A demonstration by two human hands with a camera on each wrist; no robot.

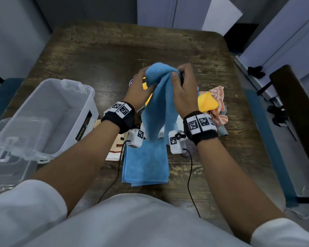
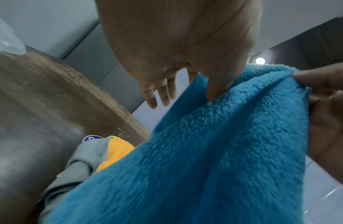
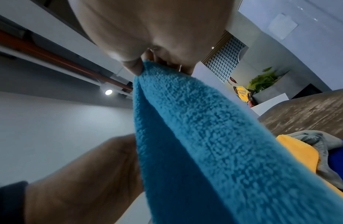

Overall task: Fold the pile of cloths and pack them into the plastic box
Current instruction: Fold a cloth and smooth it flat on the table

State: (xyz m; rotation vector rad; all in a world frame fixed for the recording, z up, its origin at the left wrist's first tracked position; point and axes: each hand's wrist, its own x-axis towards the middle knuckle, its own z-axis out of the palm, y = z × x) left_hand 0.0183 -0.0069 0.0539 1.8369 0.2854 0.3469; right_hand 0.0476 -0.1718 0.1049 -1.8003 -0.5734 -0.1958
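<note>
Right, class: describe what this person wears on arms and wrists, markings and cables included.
White sleeves end above bare forearms. The left wristband and right wristband are black, carrying white square tags with black coded patterns. A white camera module with a black cable sits under each wrist.

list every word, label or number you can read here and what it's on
"Megabox": black label on the plastic box.
Smaller print on that label: too small to read.
Yellow sign in the background: lettering blurred.
Purple sticker on the table: unreadable.
Wrist bands: square codes only, no words.
</note>
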